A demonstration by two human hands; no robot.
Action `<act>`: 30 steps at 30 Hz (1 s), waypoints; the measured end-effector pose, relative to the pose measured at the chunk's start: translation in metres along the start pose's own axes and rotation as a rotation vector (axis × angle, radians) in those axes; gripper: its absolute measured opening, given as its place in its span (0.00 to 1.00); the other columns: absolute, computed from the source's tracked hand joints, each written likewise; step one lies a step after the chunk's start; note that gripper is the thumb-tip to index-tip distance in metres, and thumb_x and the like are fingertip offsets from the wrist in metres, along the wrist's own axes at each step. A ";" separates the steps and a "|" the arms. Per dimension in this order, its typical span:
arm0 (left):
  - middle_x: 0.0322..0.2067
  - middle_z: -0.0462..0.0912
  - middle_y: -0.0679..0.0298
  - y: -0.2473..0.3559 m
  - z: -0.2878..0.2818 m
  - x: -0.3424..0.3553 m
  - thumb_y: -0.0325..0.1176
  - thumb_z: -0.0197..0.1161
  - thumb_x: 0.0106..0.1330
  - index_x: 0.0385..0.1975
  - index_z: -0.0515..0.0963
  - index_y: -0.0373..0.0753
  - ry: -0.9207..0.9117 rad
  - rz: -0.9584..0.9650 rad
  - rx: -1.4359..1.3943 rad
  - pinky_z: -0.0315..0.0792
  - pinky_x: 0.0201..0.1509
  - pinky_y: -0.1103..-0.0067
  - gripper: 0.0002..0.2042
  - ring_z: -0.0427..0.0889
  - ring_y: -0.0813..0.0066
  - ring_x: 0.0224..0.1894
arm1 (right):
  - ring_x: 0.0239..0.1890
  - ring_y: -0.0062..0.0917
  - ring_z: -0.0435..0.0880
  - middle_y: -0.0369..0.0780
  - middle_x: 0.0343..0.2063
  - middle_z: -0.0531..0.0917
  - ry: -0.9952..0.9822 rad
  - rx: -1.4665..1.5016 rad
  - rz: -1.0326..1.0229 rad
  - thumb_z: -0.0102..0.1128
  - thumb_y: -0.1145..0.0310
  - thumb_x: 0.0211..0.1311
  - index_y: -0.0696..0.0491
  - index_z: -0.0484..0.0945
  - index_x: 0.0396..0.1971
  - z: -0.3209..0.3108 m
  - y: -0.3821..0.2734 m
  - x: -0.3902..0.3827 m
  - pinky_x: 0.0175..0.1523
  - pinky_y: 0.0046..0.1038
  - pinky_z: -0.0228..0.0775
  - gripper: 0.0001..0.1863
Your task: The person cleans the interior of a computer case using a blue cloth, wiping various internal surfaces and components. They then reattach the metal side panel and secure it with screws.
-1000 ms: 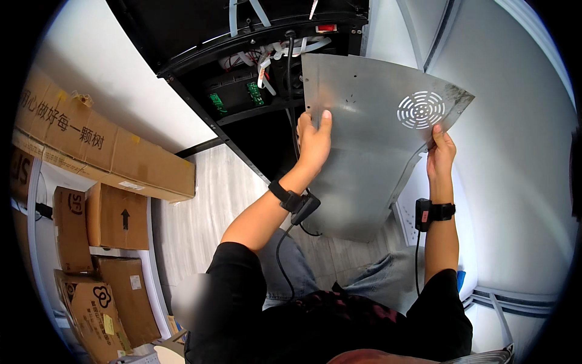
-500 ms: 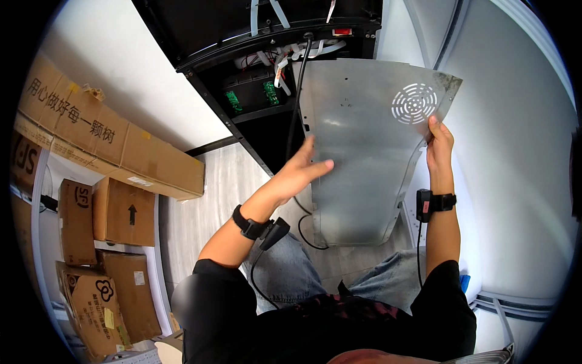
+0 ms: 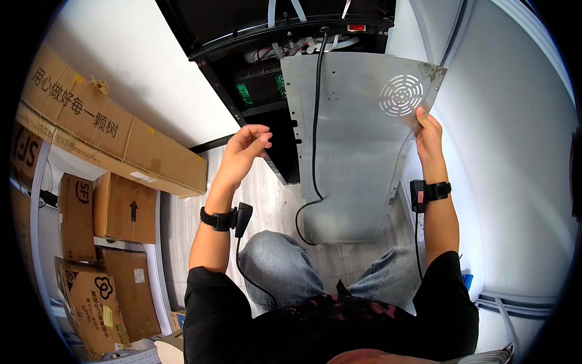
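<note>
A large grey sheet-metal panel (image 3: pixel 351 151) with a round slotted vent (image 3: pixel 401 95) stands upright in front of a black cabinet (image 3: pixel 257 124). My right hand (image 3: pixel 428 134) grips the panel's right edge just below the vent, thumb on the front face. My left hand (image 3: pixel 242 153) is off the panel, in front of the cabinet's left side post. Its fingers are loosely bent and slightly apart, with nothing visible in them. A black power cable (image 3: pixel 316 127) hangs from the cabinet top across the panel's front and loops near its lower left.
Green circuit boards (image 3: pixel 244 93) and wiring show inside the cabinet, below a red switch (image 3: pixel 357 28). At the left, a long cardboard box (image 3: pixel 115 127) lies above a shelf of smaller cartons (image 3: pixel 124 206). A white curved wall (image 3: pixel 509 151) bounds the right side.
My left hand has moved left, away from the panel's left edge. The panel has shifted left over part of the cabinet opening, and the cable now lies in front of it.
</note>
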State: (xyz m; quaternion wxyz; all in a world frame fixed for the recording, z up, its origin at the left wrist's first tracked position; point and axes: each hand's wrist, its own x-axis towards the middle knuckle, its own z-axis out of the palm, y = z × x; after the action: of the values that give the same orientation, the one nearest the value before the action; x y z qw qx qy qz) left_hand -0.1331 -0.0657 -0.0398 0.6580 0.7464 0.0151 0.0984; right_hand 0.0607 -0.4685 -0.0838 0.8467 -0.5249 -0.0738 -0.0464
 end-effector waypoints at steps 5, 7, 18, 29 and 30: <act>0.50 0.79 0.64 -0.010 0.025 0.013 0.38 0.58 0.71 0.56 0.72 0.38 -0.048 0.008 0.111 0.73 0.44 0.81 0.17 0.79 0.80 0.42 | 0.44 0.20 0.80 0.39 0.42 0.84 -0.020 -0.009 0.021 0.63 0.65 0.66 0.63 0.79 0.44 0.005 -0.004 -0.010 0.52 0.22 0.69 0.16; 0.47 0.80 0.64 -0.010 0.034 0.014 0.40 0.59 0.71 0.55 0.72 0.37 -0.045 0.022 0.141 0.73 0.41 0.83 0.18 0.80 0.80 0.40 | 0.43 0.20 0.80 0.39 0.42 0.84 -0.038 0.001 0.021 0.63 0.65 0.66 0.63 0.79 0.44 0.012 -0.008 -0.013 0.52 0.22 0.69 0.16; 0.20 0.78 0.67 -0.025 0.042 0.023 0.40 0.63 0.68 0.30 0.76 0.34 0.333 0.244 0.256 0.69 0.29 0.83 0.14 0.74 0.83 0.23 | 0.36 0.18 0.79 0.37 0.34 0.84 -0.029 -0.013 0.042 0.64 0.66 0.65 0.62 0.81 0.35 0.045 -0.021 -0.028 0.44 0.21 0.71 0.12; 0.18 0.76 0.71 -0.039 0.043 0.035 0.41 0.65 0.67 0.22 0.76 0.35 0.482 0.325 0.184 0.63 0.26 0.86 0.16 0.69 0.88 0.21 | 0.31 0.14 0.73 0.32 0.29 0.81 -0.029 -0.084 0.038 0.68 0.60 0.61 0.59 0.81 0.29 0.047 -0.019 -0.023 0.39 0.18 0.65 0.15; 0.18 0.76 0.71 -0.039 0.043 0.036 0.41 0.65 0.66 0.22 0.76 0.35 0.483 0.324 0.173 0.63 0.26 0.86 0.16 0.69 0.88 0.22 | 0.30 0.13 0.72 0.32 0.28 0.81 -0.028 -0.079 0.035 0.68 0.60 0.61 0.58 0.81 0.29 0.049 -0.018 -0.023 0.38 0.18 0.64 0.15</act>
State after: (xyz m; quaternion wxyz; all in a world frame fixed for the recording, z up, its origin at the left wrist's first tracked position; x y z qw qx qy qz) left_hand -0.0870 -0.0968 -0.0788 0.5452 0.7474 0.0601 0.3749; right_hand 0.0311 -0.4328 -0.0502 0.8250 -0.5595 -0.0745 -0.0273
